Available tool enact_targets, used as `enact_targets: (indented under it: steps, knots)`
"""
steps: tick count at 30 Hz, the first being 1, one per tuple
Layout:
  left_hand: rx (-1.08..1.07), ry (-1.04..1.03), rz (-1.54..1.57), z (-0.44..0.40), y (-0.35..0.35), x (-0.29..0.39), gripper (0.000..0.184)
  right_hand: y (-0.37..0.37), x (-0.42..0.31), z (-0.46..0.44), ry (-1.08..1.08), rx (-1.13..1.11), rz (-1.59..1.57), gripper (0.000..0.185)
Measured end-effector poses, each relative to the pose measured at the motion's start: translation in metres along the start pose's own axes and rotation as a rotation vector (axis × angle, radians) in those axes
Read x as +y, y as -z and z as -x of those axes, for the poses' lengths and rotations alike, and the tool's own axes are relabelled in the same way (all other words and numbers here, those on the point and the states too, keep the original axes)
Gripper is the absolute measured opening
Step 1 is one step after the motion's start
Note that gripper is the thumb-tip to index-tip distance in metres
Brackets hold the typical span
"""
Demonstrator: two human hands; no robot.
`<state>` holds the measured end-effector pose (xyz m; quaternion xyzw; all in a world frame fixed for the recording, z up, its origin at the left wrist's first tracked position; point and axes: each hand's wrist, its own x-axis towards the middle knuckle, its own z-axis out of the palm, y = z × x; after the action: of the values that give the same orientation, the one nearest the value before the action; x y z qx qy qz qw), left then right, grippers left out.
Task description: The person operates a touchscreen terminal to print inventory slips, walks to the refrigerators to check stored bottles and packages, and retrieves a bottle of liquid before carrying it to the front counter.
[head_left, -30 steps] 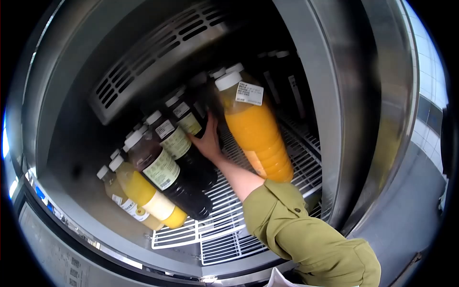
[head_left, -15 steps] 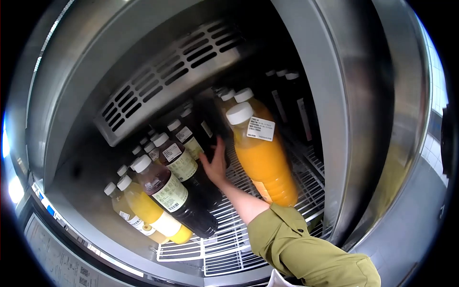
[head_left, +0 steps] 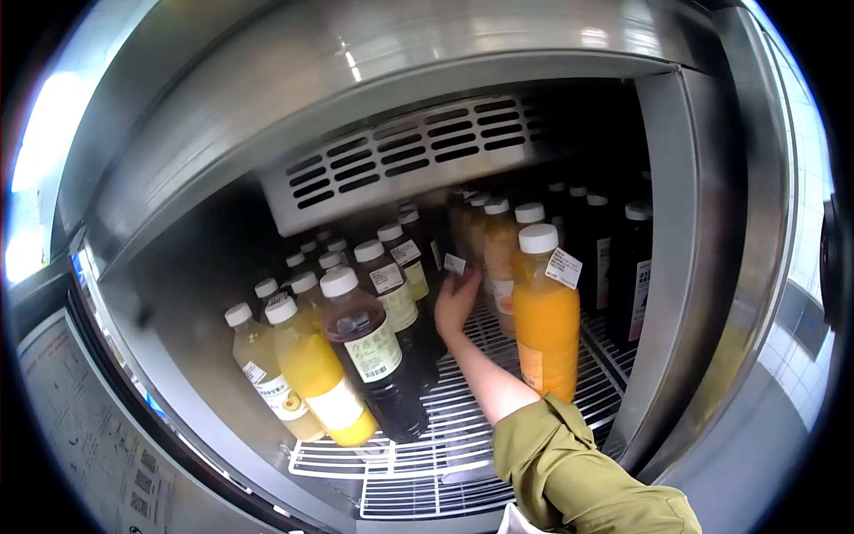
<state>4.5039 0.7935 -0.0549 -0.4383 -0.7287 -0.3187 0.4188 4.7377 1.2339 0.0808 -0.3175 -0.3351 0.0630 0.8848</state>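
Observation:
My right hand [head_left: 455,307] reaches deep into a fridge, between a row of dark bottles and a row of orange ones. Its thumb and fingers are apart, close to a small white label [head_left: 455,264] on something dark; whether they touch it is unclear. To the left of the hand stands a dark bottle with a pale green label [head_left: 396,307]. A large orange juice bottle [head_left: 545,325] is upright to the right of my forearm. My left hand is out of view.
Yellow juice bottles [head_left: 325,374] and a purple-black bottle [head_left: 374,351] stand at the front left of the wire shelf [head_left: 427,485]. More dark bottles [head_left: 630,276] line the right side. A vented metal panel [head_left: 400,147] hangs above, and the open door [head_left: 80,427] is at left.
The view has tilted up and shifted, showing more of the fridge's upper frame. My right hand has moved from beside the green-labelled dark bottles farther back, towards the orange row.

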Motion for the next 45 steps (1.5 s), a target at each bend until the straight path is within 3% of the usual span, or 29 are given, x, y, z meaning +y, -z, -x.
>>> enact_targets:
  steps: [2, 5, 9, 10, 13, 17, 20, 23, 24, 27, 29, 31, 32, 33, 35, 37, 39, 43, 45]
  knots:
    - [-0.14, 0.079, -0.042, 0.005, 0.001, -0.001, 0.023, 0.007, -0.015, -0.005, -0.057, -0.054, -0.023, 0.042]
    - [-0.074, 0.155, 0.11, 0.001, 0.004, 0.01, 0.032, 0.016, -0.034, -0.013, -0.064, -0.051, -0.044, 0.03]
    - [-0.227, 0.831, 0.871, 0.013, -0.038, -0.057, 0.053, 0.025, -0.042, -0.014, -0.093, -0.062, -0.054, 0.023]
    - [-0.066, 0.97, 1.38, 0.025, -0.05, -0.077, 0.071, 0.025, -0.044, -0.015, -0.105, -0.065, -0.071, 0.021]
    - [-0.247, 0.05, 0.393, 0.031, -0.04, -0.068, 0.077, 0.032, -0.046, -0.017, -0.126, -0.103, -0.044, 0.018]
    - [-0.08, 0.029, 0.392, 0.034, -0.044, -0.065, 0.064, 0.042, -0.059, -0.012, -0.122, -0.135, -0.027, 0.018]
    - [0.223, -0.543, -0.036, -0.011, -0.007, -0.043, 0.037, 0.047, -0.063, -0.004, -0.147, -0.232, -0.071, 0.019]
    - [0.165, -0.162, 0.351, -0.024, 0.019, 0.004, 0.018, 0.06, -0.093, 0.012, -0.259, -0.364, -0.179, 0.019]
    - [0.311, 0.218, 0.851, -0.025, 0.016, 0.035, 0.019, 0.068, -0.106, 0.021, -0.33, -0.441, -0.269, 0.02]
    - [0.286, 0.159, 0.886, -0.015, -0.014, 0.027, 0.027, 0.107, -0.164, 0.049, -0.372, -0.713, -0.399, 0.023]
    - [0.249, 0.263, 0.979, -0.019, -0.009, 0.071, 0.02, 0.151, -0.21, 0.073, -0.37, -0.988, -0.664, 0.029]
    - [0.048, 0.486, 1.041, -0.025, -0.005, 0.101, 0.022, 0.191, -0.244, 0.094, -0.372, -1.412, -0.374, 0.029]
    - [0.019, 0.657, 1.381, -0.031, -0.002, 0.116, 0.022, 0.201, -0.246, 0.111, -0.271, -1.448, -0.514, 0.028]
    - [-0.063, 0.685, 1.703, -0.035, -0.001, 0.125, 0.017, 0.206, -0.25, 0.125, -0.168, -1.478, -0.658, 0.027]
    - [-0.11, 0.461, 1.691, -0.033, 0.003, 0.13, 0.012, 0.208, -0.257, 0.134, -0.102, -1.43, -0.638, 0.025]
    - [-0.14, 0.41, 1.51, -0.032, 0.013, 0.133, 0.012, 0.203, -0.257, 0.13, -0.1, -1.536, -0.527, 0.027]
    - [-0.084, 0.523, 1.621, -0.032, 0.021, 0.136, 0.014, 0.2, -0.253, 0.138, -0.002, -1.53, -0.418, 0.024]
    - [-0.028, 0.459, 1.623, -0.035, 0.022, 0.144, 0.017, 0.194, -0.254, 0.134, -0.081, -1.599, -0.381, 0.027]
    - [-0.018, 0.451, 1.642, -0.034, 0.018, 0.148, 0.021, 0.195, -0.253, 0.129, 0.138, -1.533, -0.252, 0.032]
